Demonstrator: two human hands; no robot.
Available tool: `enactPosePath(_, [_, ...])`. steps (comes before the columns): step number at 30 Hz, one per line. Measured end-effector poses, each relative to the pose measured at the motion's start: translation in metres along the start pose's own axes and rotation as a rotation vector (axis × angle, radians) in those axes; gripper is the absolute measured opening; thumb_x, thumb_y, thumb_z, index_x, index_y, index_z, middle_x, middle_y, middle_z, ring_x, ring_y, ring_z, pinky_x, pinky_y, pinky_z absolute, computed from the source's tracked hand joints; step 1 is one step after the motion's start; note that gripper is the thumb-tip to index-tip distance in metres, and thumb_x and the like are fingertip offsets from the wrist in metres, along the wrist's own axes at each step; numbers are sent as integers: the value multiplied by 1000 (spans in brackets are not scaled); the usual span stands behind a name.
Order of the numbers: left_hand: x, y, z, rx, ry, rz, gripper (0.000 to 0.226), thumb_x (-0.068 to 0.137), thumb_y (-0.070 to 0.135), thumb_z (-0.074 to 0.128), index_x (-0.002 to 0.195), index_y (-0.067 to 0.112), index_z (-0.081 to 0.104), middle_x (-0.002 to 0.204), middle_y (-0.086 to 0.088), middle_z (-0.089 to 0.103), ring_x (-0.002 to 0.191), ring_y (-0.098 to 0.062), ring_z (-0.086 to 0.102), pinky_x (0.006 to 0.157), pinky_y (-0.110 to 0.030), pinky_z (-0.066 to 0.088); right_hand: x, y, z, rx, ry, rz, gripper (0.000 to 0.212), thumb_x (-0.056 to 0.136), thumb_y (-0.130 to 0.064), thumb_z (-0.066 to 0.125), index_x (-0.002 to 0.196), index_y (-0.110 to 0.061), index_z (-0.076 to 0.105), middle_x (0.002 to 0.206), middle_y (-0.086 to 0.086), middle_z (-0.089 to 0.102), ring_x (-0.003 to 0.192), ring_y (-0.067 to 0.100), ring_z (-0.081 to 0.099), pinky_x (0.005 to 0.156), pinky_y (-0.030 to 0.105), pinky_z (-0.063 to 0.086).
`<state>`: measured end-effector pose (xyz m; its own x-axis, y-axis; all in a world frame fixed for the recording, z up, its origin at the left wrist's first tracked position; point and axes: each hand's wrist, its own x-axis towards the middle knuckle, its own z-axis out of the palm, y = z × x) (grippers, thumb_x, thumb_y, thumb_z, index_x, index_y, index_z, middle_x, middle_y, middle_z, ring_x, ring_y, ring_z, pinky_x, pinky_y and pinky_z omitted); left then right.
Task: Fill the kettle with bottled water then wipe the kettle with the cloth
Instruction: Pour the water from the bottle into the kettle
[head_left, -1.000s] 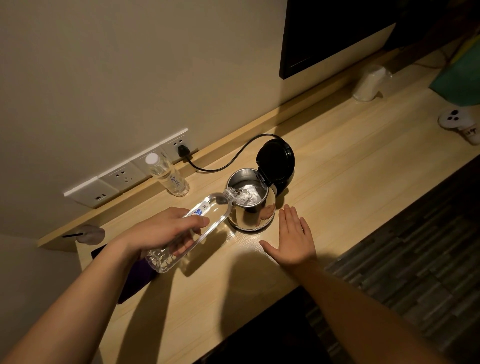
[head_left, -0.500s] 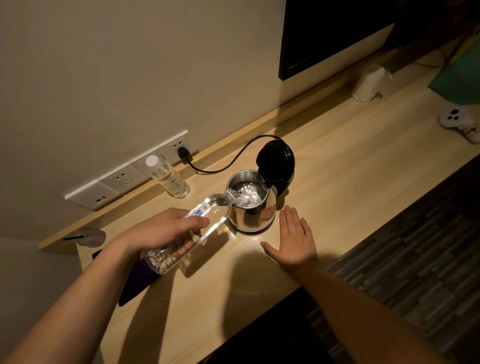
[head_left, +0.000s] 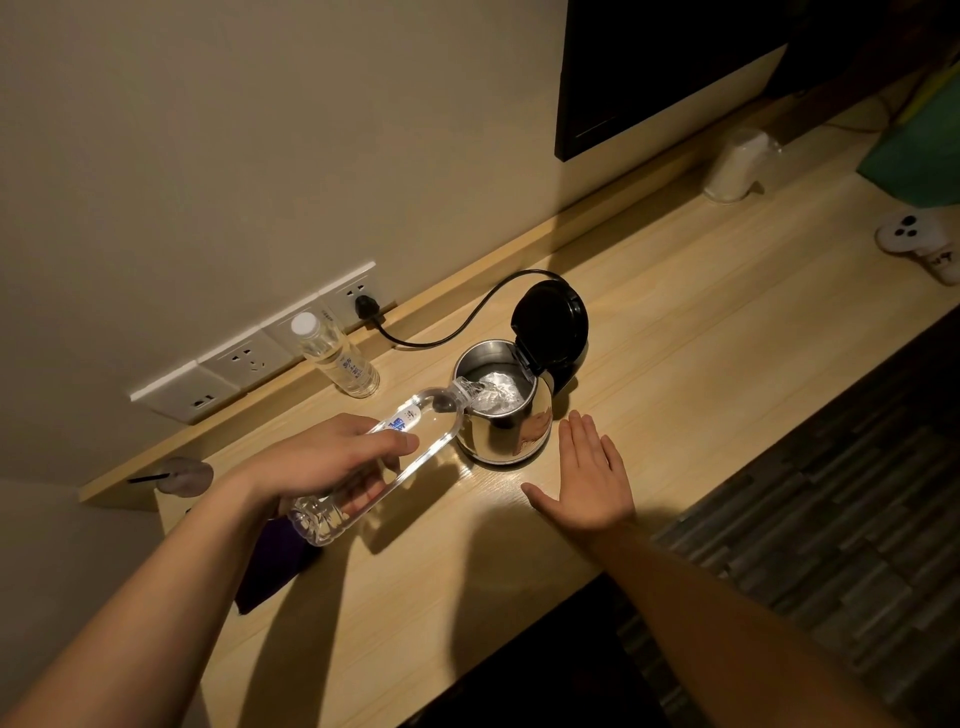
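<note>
A shiny steel kettle (head_left: 511, 428) stands on the wooden counter (head_left: 675, 364) with its black lid (head_left: 549, 317) flipped up. My left hand (head_left: 332, 457) grips a clear water bottle (head_left: 415, 436), tilted with its neck over the kettle's rim, and water pours into the kettle. My right hand (head_left: 589, 475) lies flat on the counter just right of the kettle, fingers apart and holding nothing. A dark purple cloth (head_left: 272, 564) lies on the counter beneath my left wrist, partly hidden.
A second capped bottle (head_left: 337, 358) stands by the wall sockets (head_left: 249, 358). The kettle's black cord (head_left: 457, 322) runs to a socket. A wrapped cup (head_left: 735, 163), a green bag (head_left: 919, 156) and a white controller (head_left: 914, 239) sit far right. The counter's front edge is close.
The bottle holds slightly less water as pouring continues. Both hands stay where they were.
</note>
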<state>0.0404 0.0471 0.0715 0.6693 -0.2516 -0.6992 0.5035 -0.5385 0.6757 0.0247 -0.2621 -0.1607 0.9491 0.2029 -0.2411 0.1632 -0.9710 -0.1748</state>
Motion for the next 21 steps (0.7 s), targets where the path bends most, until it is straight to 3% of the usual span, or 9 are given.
enactPosePath(5, [0,0,-2,-7,-14,-2,92,46,87,75,92,7,70,71,-9,66,54,-20,60,52,-26,51,0,0,1,-1,7,0,110,89,-88,25,165,-9,9,174,11,4,161,24,-1,127,43,8])
enactPosePath(17, [4,0,-4,40,-9,-12,98,47,88,73,95,3,69,77,-13,66,60,-26,59,56,-32,50,-1,0,0,4,-2,-8,112,89,-90,19,165,-10,3,174,10,-3,161,23,-8,128,42,3])
enactPosePath(21, [5,0,-5,41,10,-37,92,52,84,74,94,2,69,69,-9,65,57,-24,57,54,-30,48,-1,0,0,8,-2,-10,112,88,-90,18,165,-10,5,174,10,-2,161,23,-7,128,42,4])
